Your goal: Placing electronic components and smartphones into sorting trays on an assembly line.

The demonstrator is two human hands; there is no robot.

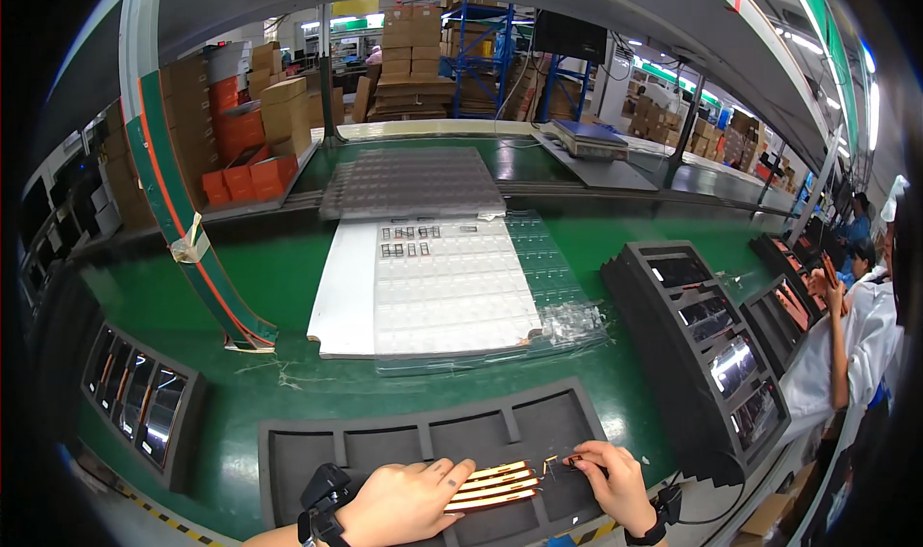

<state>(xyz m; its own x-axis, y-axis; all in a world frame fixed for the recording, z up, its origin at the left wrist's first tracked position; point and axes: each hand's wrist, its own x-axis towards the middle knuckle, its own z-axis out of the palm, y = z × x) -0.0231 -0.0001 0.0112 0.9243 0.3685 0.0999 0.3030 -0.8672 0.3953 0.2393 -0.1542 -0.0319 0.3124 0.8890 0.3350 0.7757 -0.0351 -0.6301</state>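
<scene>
L hand [404,502] flat on copper strips [492,484]; R hand [615,480] pinches strips' right end.

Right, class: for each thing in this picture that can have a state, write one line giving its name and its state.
Left hand: flat, pressing the striped copper piece.
Right hand: fingers pinched on a small part.
Front foam tray: slots mostly empty.
Right foam tray: slots filled with glossy panels.
Left foam tray: filled with panels.
Clear blister tray: nearly empty.
</scene>
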